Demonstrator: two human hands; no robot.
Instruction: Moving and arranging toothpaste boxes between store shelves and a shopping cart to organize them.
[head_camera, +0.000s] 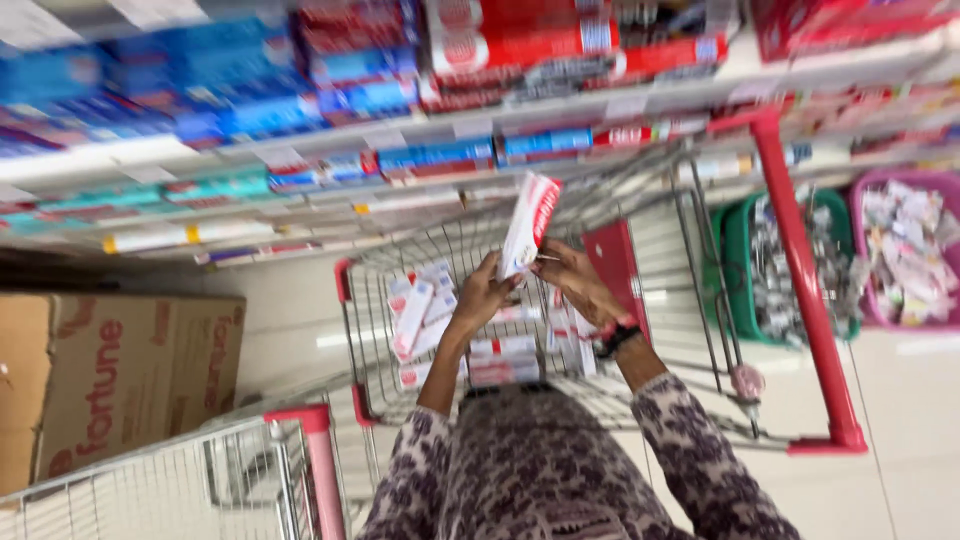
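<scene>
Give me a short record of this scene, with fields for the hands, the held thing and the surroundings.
left hand: grips lower end of white and red carton
right hand: touches carton's lower edge
carton: upright, above wire shopping cart
cart contents: similar white and red cartons
behind: shelves of boxed goods
left side: brown cardboard box

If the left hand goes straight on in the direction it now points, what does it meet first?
The left hand points up and away, gripping the white and red carton. Straight beyond it probably lies the far wire wall of the shopping cart, then the shelves of boxes; blur makes depth uncertain.
</scene>
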